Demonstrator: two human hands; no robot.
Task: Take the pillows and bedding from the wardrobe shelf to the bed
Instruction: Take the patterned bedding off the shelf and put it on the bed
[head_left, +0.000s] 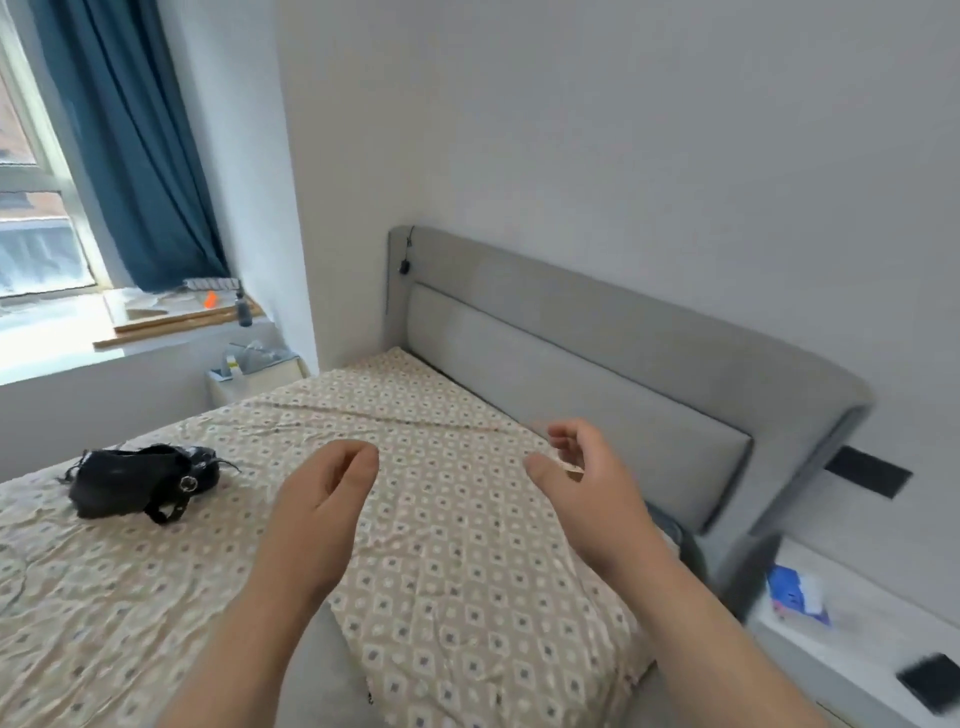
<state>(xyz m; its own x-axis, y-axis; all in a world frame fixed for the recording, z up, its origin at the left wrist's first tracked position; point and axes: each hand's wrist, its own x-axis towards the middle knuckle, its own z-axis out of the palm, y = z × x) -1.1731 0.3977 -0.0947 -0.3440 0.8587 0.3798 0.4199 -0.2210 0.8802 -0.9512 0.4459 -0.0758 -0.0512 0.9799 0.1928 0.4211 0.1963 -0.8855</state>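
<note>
— What are your hands doing?
— Your left hand (317, 499) has its grip loosely apart, fingers curled, holding nothing. Your right hand (582, 483) is the same, grip apart and empty, above the patterned bedding (457, 519).
— Where does that bedding lie?
— On the bed (104, 597), below your hands, running from 12 to 6 o'clock beside the headboard (597, 353).
— Open room?
— At 9 o'clock a black bag (135, 480) sits well apart; bare sheet lies between.

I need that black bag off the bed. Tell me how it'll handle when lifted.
The black bag lies slumped on the sheet, so it will probably sag. Its strap trails loose and may dangle. It looks light, though its contents are hidden.
</note>
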